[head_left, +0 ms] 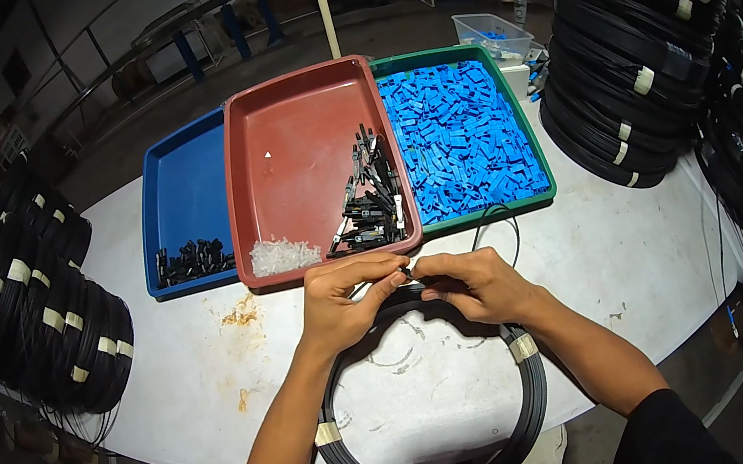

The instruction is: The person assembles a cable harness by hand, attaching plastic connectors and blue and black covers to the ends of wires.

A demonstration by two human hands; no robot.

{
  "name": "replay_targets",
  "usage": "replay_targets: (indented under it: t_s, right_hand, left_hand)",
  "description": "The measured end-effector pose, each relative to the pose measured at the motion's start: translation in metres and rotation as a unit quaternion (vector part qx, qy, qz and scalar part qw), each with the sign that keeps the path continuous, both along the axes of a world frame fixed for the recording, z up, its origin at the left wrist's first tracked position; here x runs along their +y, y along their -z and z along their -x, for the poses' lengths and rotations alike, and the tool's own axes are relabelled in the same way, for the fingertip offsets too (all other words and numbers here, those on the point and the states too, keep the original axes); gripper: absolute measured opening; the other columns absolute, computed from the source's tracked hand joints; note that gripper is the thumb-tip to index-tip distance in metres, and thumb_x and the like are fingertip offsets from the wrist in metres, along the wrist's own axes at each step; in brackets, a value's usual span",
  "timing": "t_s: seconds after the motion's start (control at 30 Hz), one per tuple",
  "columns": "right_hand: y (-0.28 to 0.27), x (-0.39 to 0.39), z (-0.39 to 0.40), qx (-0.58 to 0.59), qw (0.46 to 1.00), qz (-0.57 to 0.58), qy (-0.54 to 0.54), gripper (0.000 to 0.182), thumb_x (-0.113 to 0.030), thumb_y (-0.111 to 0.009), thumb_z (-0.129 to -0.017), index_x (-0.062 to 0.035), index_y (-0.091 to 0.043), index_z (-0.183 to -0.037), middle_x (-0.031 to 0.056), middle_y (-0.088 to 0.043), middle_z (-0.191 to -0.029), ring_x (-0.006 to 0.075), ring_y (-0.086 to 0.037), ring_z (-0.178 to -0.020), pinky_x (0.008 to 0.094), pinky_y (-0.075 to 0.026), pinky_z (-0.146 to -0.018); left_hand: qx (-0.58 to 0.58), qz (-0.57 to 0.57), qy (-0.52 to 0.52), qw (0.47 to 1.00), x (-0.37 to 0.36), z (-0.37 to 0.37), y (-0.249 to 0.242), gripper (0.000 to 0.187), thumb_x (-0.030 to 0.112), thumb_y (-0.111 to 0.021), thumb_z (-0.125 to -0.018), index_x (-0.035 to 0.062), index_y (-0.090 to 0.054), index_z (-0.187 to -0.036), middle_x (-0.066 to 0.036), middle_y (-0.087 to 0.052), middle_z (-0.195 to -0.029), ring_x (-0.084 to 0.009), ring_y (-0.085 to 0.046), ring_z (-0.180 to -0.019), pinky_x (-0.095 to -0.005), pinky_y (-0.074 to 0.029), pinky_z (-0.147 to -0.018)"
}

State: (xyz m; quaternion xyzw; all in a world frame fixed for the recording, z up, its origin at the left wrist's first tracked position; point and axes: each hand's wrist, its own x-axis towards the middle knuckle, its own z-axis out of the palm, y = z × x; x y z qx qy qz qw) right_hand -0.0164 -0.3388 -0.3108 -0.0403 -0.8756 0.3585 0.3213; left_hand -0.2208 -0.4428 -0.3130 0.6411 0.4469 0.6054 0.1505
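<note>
Both of my hands meet above the top of a black cable coil (534, 382), in front of the red tray (308, 154). My left hand (350, 297) pinches a small dark piece between thumb and forefinger. My right hand (472, 284) closes on the same spot from the other side, its fingertips nearly touching the left ones. The piece is mostly hidden by the fingers, so its shape cannot be made out. A thin black cable (517, 236) loops up behind my right hand. Pale tape bands hold the coil, which lies at the table's front edge.
Behind my hands, the red tray holds black connectors (367, 208) and small clear pieces (284, 254). A blue tray (184, 181) holds black parts; a green tray (529, 139) holds blue parts (459, 137). Tall cable coil stacks stand right (626, 38) and left (57, 307) on the white table (191, 393).
</note>
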Motion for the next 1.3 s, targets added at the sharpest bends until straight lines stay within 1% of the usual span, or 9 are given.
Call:
replay_targets:
  t_s: [0.23,0.27,0.53,0.77,0.83,0.97,1.07,1.13,1.3]
  right_hand:
    - [-0.0054,-0.0018,-0.0019,-0.008,1.0,-0.006,-0.002,0.04,-0.005,-0.074,-0.09,-0.0051,-0.063,-0.129,0.0187,-0.075,-0.105,0.033,-0.075,-0.086,0.0374,-0.061,-0.076]
    - [-0.0045,-0.0019,-0.0001,0.018,0.999,-0.044,0.018,0.036,0.001,-0.077,-0.085,-0.0012,-0.067,-0.12,0.0157,-0.076,-0.095,0.0248,-0.077,-0.081,0.0313,-0.061,-0.072]
    - [-0.0021,-0.0014,-0.0003,0.006,1.0,-0.005,-0.001,0.037,-0.004,-0.073,-0.09,-0.0039,-0.064,-0.127,0.0191,-0.074,-0.102,0.0321,-0.075,-0.085,0.0371,-0.061,-0.075]
    - [-0.0025,-0.0012,-0.0015,-0.016,1.0,0.001,0.003,0.034,-0.002,-0.072,-0.09,-0.0029,-0.063,-0.122,0.0185,-0.074,-0.1,0.0335,-0.075,-0.085,0.038,-0.06,-0.074]
    - [0.0006,-0.0004,-0.0006,0.002,1.0,0.008,0.003,0.037,-0.002,-0.072,-0.089,-0.0039,-0.062,-0.125,0.0184,-0.074,-0.102,0.0334,-0.075,-0.087,0.0382,-0.06,-0.075]
    - [0.0019,0.0006,0.0011,0.03,0.999,-0.026,-0.009,0.04,-0.001,-0.072,-0.089,-0.0052,-0.061,-0.128,0.0182,-0.073,-0.103,0.0335,-0.074,-0.087,0.0381,-0.06,-0.074]
    - [-0.0035,-0.003,-0.0013,-0.016,1.0,0.014,0.013,0.04,-0.003,-0.073,-0.089,-0.0041,-0.062,-0.127,0.018,-0.073,-0.104,0.0345,-0.073,-0.091,0.0395,-0.059,-0.077]
    - [-0.0054,-0.0039,-0.0006,0.031,0.995,-0.04,0.082,0.037,-0.006,-0.074,-0.089,-0.0021,-0.062,-0.124,0.0165,-0.074,-0.103,0.0356,-0.071,-0.096,0.0426,-0.056,-0.083]
    - [-0.0006,0.0033,0.002,0.108,0.975,-0.136,0.14,0.02,-0.005,-0.075,-0.085,-0.0025,-0.068,-0.103,0.0093,-0.065,-0.08,0.0273,-0.057,-0.069,0.0383,-0.041,-0.069]
  left_hand:
    - [0.018,0.027,0.008,0.999,-0.0035,0.0,-0.0034,0.016,-0.009,-0.076,-0.085,-0.0064,-0.076,-0.1,-0.021,-0.076,-0.103,-0.0243,-0.075,-0.096,-0.0323,-0.06,-0.088]
    - [0.016,0.029,0.009,0.999,-0.0037,-0.0002,-0.0028,0.016,-0.01,-0.076,-0.084,-0.0066,-0.076,-0.1,-0.021,-0.076,-0.103,-0.0243,-0.075,-0.097,-0.0325,-0.06,-0.088]
    - [0.027,0.039,0.013,0.999,-0.0038,-0.0001,-0.0043,0.016,-0.011,-0.074,-0.085,-0.0061,-0.076,-0.1,-0.02,-0.076,-0.103,-0.024,-0.074,-0.098,-0.0326,-0.06,-0.089]
    - [0.019,0.04,0.014,0.999,-0.0045,-0.0012,-0.0056,0.015,-0.008,-0.075,-0.086,-0.0057,-0.075,-0.101,-0.019,-0.076,-0.103,-0.0236,-0.074,-0.097,-0.0331,-0.06,-0.088]
    - [0.023,0.018,-0.002,1.0,-0.0036,-0.0018,-0.0058,0.015,0.0,-0.076,-0.087,-0.002,-0.077,-0.101,-0.014,-0.078,-0.1,-0.0192,-0.076,-0.087,-0.0299,-0.061,-0.081]
    - [0.034,0.017,-0.009,0.999,-0.0035,-0.0012,-0.0059,0.014,0.001,-0.076,-0.087,-0.0019,-0.077,-0.101,-0.014,-0.078,-0.099,-0.0184,-0.076,-0.086,-0.0294,-0.061,-0.079]
    - [0.034,0.018,-0.014,0.999,-0.0037,-0.0014,-0.0049,0.014,0.001,-0.076,-0.087,-0.0016,-0.078,-0.101,-0.013,-0.078,-0.097,-0.0178,-0.076,-0.085,-0.0287,-0.06,-0.078]
    - [0.001,0.035,-0.019,0.999,-0.0038,-0.0016,-0.0045,0.013,0.001,-0.076,-0.087,-0.0011,-0.078,-0.1,-0.013,-0.078,-0.097,-0.0174,-0.076,-0.085,-0.0283,-0.06,-0.077]
    - [0.02,0.037,-0.012,0.999,-0.0026,0.0031,-0.0032,0.017,-0.008,-0.073,-0.088,-0.0062,-0.074,-0.104,-0.019,-0.076,-0.103,-0.0213,-0.074,-0.094,-0.0331,-0.062,-0.085]
